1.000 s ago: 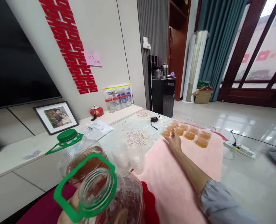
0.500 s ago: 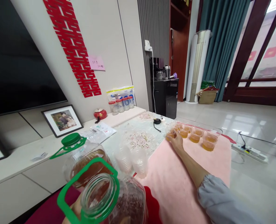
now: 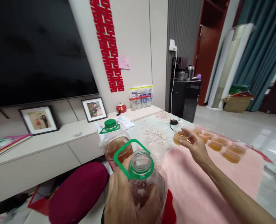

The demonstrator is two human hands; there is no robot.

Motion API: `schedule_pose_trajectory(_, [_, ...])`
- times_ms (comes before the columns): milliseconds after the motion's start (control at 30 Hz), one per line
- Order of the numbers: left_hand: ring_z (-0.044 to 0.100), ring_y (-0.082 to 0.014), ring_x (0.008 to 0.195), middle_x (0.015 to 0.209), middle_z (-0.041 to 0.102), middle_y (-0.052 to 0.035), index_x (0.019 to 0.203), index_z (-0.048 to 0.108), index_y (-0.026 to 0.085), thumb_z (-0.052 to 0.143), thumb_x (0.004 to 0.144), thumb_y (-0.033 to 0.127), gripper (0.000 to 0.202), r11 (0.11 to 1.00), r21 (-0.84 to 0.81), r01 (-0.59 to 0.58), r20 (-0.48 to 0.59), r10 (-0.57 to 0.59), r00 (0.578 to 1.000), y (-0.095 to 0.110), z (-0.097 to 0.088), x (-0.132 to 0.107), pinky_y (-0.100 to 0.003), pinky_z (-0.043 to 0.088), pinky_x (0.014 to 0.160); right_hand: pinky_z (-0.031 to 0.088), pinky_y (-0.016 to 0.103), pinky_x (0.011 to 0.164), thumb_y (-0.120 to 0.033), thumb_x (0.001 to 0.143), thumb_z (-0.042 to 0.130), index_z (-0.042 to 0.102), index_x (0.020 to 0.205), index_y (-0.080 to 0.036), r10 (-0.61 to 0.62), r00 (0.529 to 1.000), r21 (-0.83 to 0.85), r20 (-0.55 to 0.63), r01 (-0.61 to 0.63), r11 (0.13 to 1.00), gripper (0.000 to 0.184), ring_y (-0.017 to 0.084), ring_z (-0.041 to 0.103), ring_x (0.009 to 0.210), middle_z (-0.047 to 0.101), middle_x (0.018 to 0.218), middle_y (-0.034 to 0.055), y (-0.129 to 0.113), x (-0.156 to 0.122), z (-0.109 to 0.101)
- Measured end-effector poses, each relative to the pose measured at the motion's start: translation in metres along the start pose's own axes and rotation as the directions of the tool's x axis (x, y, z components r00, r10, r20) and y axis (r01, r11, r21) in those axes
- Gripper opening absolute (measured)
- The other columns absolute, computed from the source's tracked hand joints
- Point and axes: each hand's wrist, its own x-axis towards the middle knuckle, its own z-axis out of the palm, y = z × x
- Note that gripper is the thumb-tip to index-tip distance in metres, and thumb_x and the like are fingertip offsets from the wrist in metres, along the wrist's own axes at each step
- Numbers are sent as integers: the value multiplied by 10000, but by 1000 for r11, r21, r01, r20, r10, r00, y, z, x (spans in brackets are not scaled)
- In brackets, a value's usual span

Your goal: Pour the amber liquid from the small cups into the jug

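A squat clear plastic cup of amber liquid [image 3: 178, 139] is held at its right side by the right hand [image 3: 197, 149], with the thumb toward the viewer and the fingers at the rim; its axis is roughly upright, and whether its base is lifted or borne by the table cannot be told. A large transparent plastic bottle with a green carrying loop [image 3: 160, 186] is clasped by the left hand [image 3: 120, 196], which is wrapped about its near left side; its neck is uppermost and its uncapped mouth is turned upward. From that mouth the cup lies to the right and farther off, well apart; it is reached by the right arm alone, the left hand being kept low on the bottle's other side. Just beyond the right hand, more filled cups are lined up along the edge of a pale pink cloth [image 3: 186, 183]; between bottle and cup, but nearer the bottle, translucent stacked cups [image 3: 156, 152] are stood; behind the bottle, to its left, a second clear bottle with a green screw cap [image 3: 116, 144] is placed.
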Motion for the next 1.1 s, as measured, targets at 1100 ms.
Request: schedule_pose_trajectory(1100, [634,-331,1087,1109,645,-98,1295,481,214,598,815,463,553,998,53,-45,55,42,998,-7,9,-1,-562,557,921,578,433,885,-81,852,648,591,1301,-264,-688,464,-200,557,880,432,488,258,668,1108,700,1187,92,-177,-36,65])
